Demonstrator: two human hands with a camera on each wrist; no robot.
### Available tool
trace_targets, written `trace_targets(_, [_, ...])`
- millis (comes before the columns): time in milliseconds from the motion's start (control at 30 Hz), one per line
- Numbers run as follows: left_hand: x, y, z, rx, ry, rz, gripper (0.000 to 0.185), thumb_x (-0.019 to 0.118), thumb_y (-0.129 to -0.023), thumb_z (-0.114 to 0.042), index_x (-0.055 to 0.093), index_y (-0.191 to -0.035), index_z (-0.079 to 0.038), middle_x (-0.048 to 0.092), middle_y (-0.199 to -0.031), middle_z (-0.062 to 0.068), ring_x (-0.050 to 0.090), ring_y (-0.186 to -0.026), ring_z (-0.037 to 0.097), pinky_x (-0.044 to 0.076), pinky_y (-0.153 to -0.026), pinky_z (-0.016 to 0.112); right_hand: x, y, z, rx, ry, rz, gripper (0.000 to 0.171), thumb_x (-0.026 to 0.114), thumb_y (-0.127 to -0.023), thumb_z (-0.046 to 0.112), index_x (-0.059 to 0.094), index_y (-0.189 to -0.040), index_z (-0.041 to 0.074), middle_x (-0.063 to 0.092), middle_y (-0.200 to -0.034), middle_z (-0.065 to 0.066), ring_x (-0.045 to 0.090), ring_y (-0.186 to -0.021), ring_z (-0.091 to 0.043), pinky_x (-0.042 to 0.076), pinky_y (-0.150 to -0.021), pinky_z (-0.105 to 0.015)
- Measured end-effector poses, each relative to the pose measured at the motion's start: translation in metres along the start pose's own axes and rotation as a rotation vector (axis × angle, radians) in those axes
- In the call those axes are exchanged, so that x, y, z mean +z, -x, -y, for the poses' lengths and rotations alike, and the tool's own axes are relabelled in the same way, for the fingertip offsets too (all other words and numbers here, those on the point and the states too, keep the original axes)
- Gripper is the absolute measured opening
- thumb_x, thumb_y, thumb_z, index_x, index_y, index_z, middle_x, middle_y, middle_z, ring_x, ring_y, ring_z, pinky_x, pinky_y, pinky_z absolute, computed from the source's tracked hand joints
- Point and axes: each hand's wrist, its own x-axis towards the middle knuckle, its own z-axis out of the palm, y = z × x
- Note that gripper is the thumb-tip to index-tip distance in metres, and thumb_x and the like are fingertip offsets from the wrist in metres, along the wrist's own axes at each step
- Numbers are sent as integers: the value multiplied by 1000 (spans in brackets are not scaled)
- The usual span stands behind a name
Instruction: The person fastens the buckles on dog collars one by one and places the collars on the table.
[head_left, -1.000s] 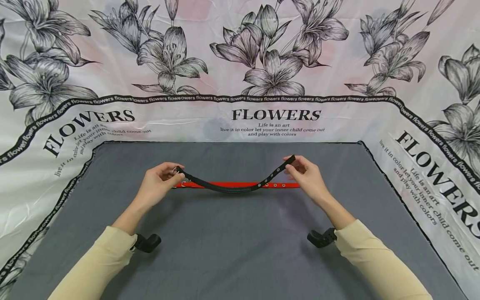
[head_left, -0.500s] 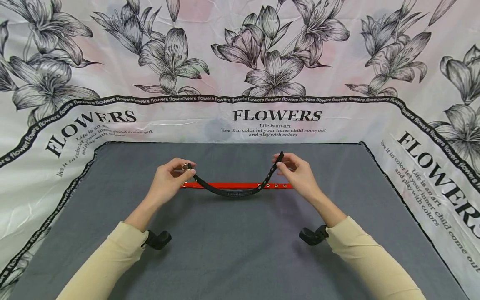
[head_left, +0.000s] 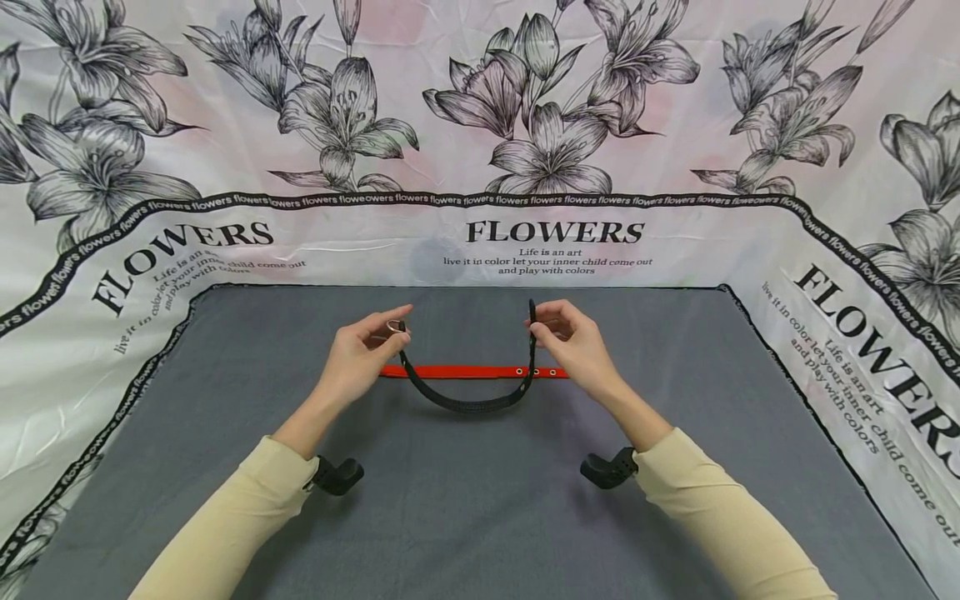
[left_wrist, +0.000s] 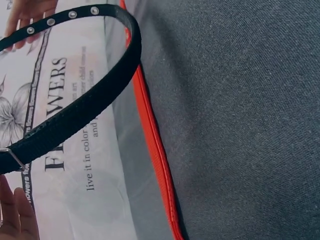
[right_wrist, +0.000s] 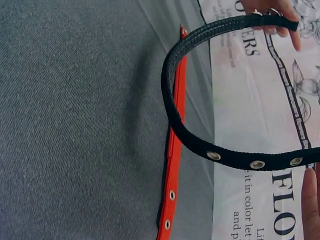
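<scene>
Over the far part of the gray cloth [head_left: 465, 508], I can see the person's two hands holding a black strap [head_left: 465, 407] by its ends, so that it sags between them in a deep U. The left hand [head_left: 362, 343] pinches the end with the buckle [left_wrist: 14, 159], thumb below and index finger reaching past it, and a metal ring [head_left: 395, 326] shows beside those fingers. The right hand [head_left: 573, 340] pinches the other end between thumb and fingers, with the tip of the strap standing up above the grip. From the right wrist camera I make out metal-rimmed holes [right_wrist: 257, 164] along that half of the strap. Just behind the U, a red strap [head_left: 465, 372] lies straight across the cloth, with holes of its own toward the right; from the head view its ends pass behind the hands, so I cannot see them there. Both arms wear pale yellow sleeves [head_left: 225, 517], and a black device [head_left: 609, 469] sits at each wrist. Beyond the gray cloth, I see a white sheet [head_left: 375, 258] printed with flowers and lettering.
</scene>
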Motion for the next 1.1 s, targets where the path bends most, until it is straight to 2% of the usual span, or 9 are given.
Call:
trace_targets(67, [1, 0, -2, 4, -11, 11, 43, 60, -90, -28, 52, -132, -24, 64, -97, 2, 60, -86, 15, 49, -75, 25, 3, 0, 2, 8, 19, 9, 21, 56, -91, 5, 54, -110, -4, 62, -103, -21, 62, -89, -20, 53, -79, -34])
trace_targets(100, [0, 3, -16, -13, -53, 9, 44, 59, -91, -27, 50, -134, -25, 63, -96, 3, 59, -86, 16, 48, -74, 25, 4, 0, 2, 7, 29, 14, 21, 56, -91, 5, 54, -110, -4, 62, -103, -21, 62, -89, -20, 53, -78, -31])
trace_targets(200, [1, 2, -18, -15, -63, 22, 47, 57, -92, -23, 45, -137, -24, 62, -97, 7, 59, -88, 19, 48, -75, 26, 7, 0, 4, -2, 52, 27, 23, 57, -90, 5, 55, -111, -4, 63, -102, -20, 62, -90, -24, 51, -76, -23])
trace_targets(267, [2, 2, -18, -23, -54, 21, 45, 56, -92, -22, 46, -136, -23, 63, -99, 9, 60, -92, 21, 47, -78, 26, 9, 0, 6, -1, 59, 32, 23, 58, -90, 6, 56, -111, -3, 63, -102, -20, 62, -90, -27, 50, -76, -21])
trace_targets(400, [4, 2, -18, -40, -44, -7, 37, 57, -92, -23, 56, -128, -21, 65, -102, 7, 60, -94, 20, 48, -81, 31, 13, 0, 9, -10, 97, 42, 24, 59, -90, 8, 57, -112, -2, 63, -103, -18, 61, -93, -28, 49, -77, -24])
trace_targets(533, [6, 1, -20, -45, -34, -36, 31, 61, -89, -24, 60, -120, -18, 65, -101, 4, 59, -91, 15, 48, -82, 32, 14, -5, -4, -23, 127, 42, 23, 60, -90, 11, 59, -111, 4, 64, -103, -12, 61, -94, -22, 48, -78, -30])
trace_targets(667, [8, 1, -24, -54, 12, -45, 31, 64, -87, -22, 59, -117, -15, 67, -100, 4, 59, -88, 14, 48, -81, 28, 16, -9, -17, -32, 144, 62, 23, 62, -89, 17, 60, -111, 11, 64, -102, -6, 60, -89, -15, 49, -77, -29])
trace_targets(867, [13, 0, -31, -82, 92, -31, 27, 67, -84, -19, 61, -110, -12, 68, -104, 5, 63, -89, 13, 50, -79, 24, 23, -9, -18, -68, 173, 107, 20, 64, -87, 19, 61, -107, 18, 63, -97, 1, 58, -85, -12, 51, -76, -31])
trace_targets(1100, [19, 2, -36, -111, 142, 0, 25, 69, -83, -18, 63, -107, -12, 68, -104, 4, 64, -91, 12, 51, -81, 27, 35, -9, -16, -125, 212, 133, 17, 66, -86, 16, 62, -102, 18, 62, -92, 4, 56, -81, -9, 51, -75, -36])
